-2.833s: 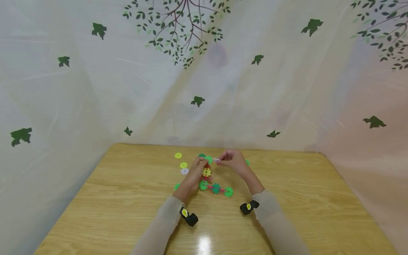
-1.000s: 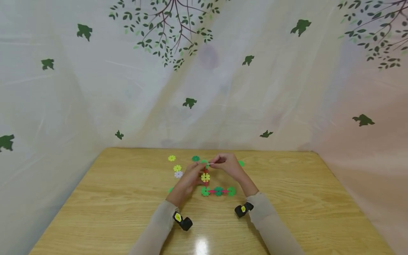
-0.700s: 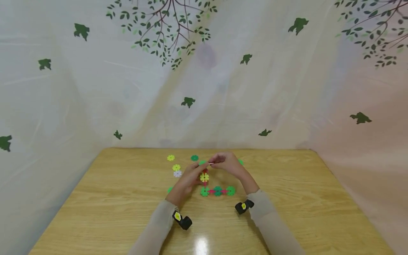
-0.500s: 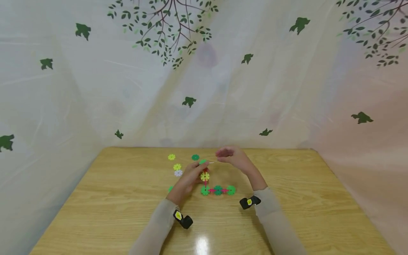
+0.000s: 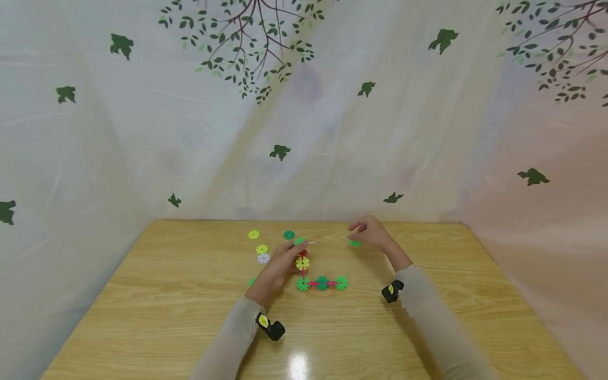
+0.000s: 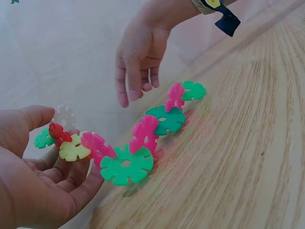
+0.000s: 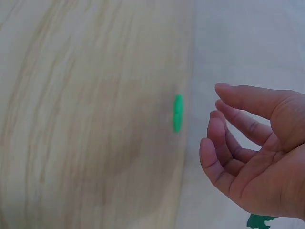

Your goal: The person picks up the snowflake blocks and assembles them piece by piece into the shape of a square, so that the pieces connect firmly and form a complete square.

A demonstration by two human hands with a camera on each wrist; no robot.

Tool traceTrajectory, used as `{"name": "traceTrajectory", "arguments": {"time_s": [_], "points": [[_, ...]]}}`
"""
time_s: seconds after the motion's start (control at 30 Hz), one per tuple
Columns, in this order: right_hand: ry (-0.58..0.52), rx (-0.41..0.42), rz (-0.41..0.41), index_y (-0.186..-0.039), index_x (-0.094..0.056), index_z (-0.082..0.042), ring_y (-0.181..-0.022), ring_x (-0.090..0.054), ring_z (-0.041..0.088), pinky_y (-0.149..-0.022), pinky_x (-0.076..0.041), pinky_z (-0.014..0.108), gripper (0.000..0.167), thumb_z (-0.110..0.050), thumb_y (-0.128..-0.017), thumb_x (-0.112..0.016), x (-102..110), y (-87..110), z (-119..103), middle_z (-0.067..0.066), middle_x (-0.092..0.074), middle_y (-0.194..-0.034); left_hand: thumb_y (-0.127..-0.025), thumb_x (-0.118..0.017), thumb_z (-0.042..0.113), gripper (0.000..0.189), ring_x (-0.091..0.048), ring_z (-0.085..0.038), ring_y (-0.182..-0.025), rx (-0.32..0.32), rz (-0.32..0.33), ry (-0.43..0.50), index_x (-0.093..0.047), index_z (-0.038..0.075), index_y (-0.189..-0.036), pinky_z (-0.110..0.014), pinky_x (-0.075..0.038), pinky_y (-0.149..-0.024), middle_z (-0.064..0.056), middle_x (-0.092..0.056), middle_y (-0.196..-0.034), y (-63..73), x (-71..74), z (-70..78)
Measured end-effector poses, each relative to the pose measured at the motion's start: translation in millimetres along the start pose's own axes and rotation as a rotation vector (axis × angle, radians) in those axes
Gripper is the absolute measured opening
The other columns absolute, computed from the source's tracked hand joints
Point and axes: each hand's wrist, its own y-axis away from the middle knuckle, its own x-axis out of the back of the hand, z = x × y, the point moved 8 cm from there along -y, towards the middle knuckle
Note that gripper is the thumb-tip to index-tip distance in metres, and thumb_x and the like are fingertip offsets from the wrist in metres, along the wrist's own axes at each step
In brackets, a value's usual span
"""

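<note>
My left hand (image 5: 281,262) holds one end of a chain of interlocking plastic flower discs (image 6: 119,171). Thumb and fingers lie about its green, red and yellow discs, and a white disc (image 6: 65,114) sticks out by the thumb tip. Pink discs (image 6: 144,133) link the green ones along the chain, which bends into an L in the head view, its lower arm on the table. Over the table's far part, my right hand (image 5: 374,232) has loosely bent fingers with nothing between them. Just below it lies a loose green disc (image 7: 177,113), apart from the fingertips in the right wrist view.
Left of the chain lie loose yellow discs (image 5: 254,234), a white disc (image 5: 263,258) and a dark green disc (image 5: 288,235). Another green disc (image 5: 252,282) is partly hidden by the left forearm. A printed cloth (image 5: 304,179) hangs behind the wooden table (image 5: 427,316).
My right hand has let go of the white disc, which stays on the chain's end, and has moved right to the loose green disc. The left hand keeps its hold.
</note>
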Motion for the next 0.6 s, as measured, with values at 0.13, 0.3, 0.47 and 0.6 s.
{"name": "traceTrajectory", "arguments": {"time_s": [0.13, 0.3, 0.47, 0.6], "points": [[0.041, -0.057, -0.021, -0.111, -0.068, 0.013, -0.091, -0.064, 0.028, -0.068, -0.05, 0.025, 0.03, -0.003, -0.086, -0.076, -1.5, -1.5, 15.4, 0.029, -0.067, -0.117, -0.104, -0.059, 0.035, 0.036, -0.056, -0.012, -0.07, 0.0, -0.005, -0.005, -0.058, 0.001, -0.115, -0.03, -0.055, -0.068, -0.008, -0.065, -0.099, -0.1, 0.8, -0.2], [0.016, -0.157, -0.062, -0.112, -0.067, 0.011, -0.08, -0.061, 0.021, -0.064, -0.048, 0.024, 0.032, -0.003, -0.084, -0.077, -9.1, -2.2, 30.4, 0.022, -0.066, -0.104, -0.104, -0.06, 0.036, 0.034, -0.055, -0.01, -0.068, 0.004, -0.006, 0.005, -0.057, 0.003, -0.112, -0.029, -0.054, -0.066, -0.004, -0.065, -0.096, -1.3, 1.5, -1.8], [-0.036, -0.205, -0.071, -0.108, -0.063, 0.011, -0.067, -0.053, 0.014, -0.059, -0.047, 0.024, 0.03, 0.004, -0.082, -0.078, -15.7, -1.7, 34.1, 0.008, -0.061, -0.084, -0.103, -0.061, 0.035, 0.028, -0.054, -0.009, -0.067, 0.004, 0.004, 0.018, -0.058, 0.008, -0.104, -0.028, -0.053, -0.064, -0.003, -0.064, -0.092, -1.7, 2.4, -3.0], [-0.098, -0.146, -0.097, -0.103, -0.061, 0.013, -0.064, -0.055, 0.012, -0.057, -0.049, 0.023, 0.026, 0.01, -0.081, -0.074, -22.8, -1.9, 22.8, 0.007, -0.061, -0.08, -0.103, -0.061, 0.036, 0.026, -0.053, -0.01, -0.069, -0.008, 0.01, 0.018, -0.057, 0.011, -0.099, -0.027, -0.053, -0.063, -0.004, -0.064, -0.094, -1.2, 4.1, -1.8]]}}
